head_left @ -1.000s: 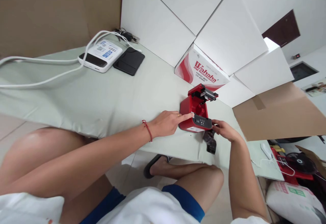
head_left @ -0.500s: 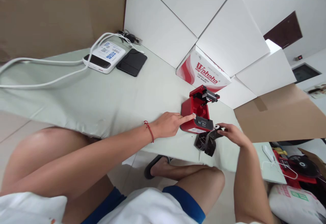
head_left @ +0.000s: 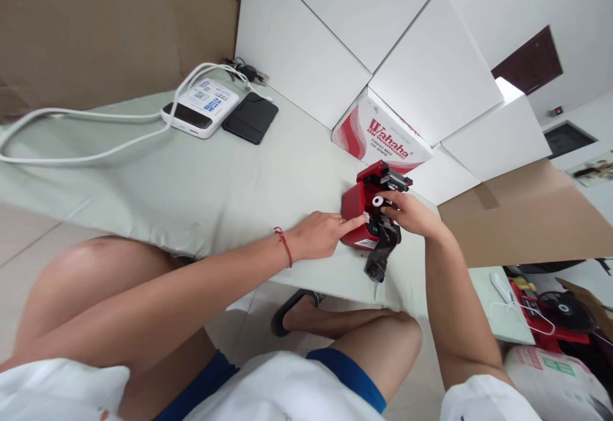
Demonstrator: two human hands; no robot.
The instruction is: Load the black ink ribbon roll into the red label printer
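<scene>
A small red printer-like machine [head_left: 353,209] stands on the covered table with its lid [head_left: 385,175] swung up. My left hand [head_left: 320,234] reaches it from the left, index finger stretched onto the front corner of its rim, other fingers curled; nothing shows in its grasp. Over the open compartment, my right hand [head_left: 410,213] pinches a roll of black film [head_left: 378,201] with a white core, its round end facing me. From the roll a loose black strip [head_left: 382,250] hangs over the machine's front onto the table, covering part of the button panel.
Behind the machine stands a white-and-red Wahaha carton [head_left: 380,133] against stacked white boxes [head_left: 306,38]. Farther left lie a white power-bank-like device [head_left: 204,109] with a white cable [head_left: 90,160], a black phone-like slab [head_left: 250,117] and keys [head_left: 246,71]. A cardboard panel [head_left: 517,216] borders the right.
My right hand has carried the roll up and left, from beside the machine to its open compartment. The black strip now drapes over the front. My left hand stays on the rim.
</scene>
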